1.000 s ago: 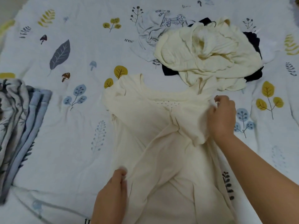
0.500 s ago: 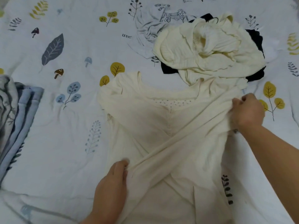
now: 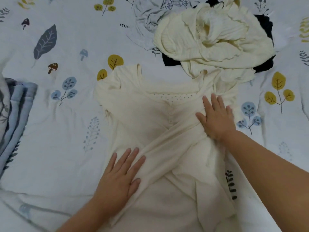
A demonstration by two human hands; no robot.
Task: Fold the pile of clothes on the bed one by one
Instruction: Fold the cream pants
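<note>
Down at 6 o'clock on the bed [image 3: 55,134], both flat, empty palms, left hand [image 3: 122,173] and right hand [image 3: 216,116], are smoothing the cream top's [image 3: 150,118] crossed sleeves, so it's probably needing folding in half next.

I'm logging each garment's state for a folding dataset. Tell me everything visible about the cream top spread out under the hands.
The cream top lies spread on the patterned bedsheet, neckline away from the person. It looks like soft, thin knit, with a dotted inner lining at the neck and small buttons down the front. Both long sleeves are folded across the body, crossing in an X. The left hand and right hand press flat on it. Its far right shoulder touches the unfolded pile.
</note>
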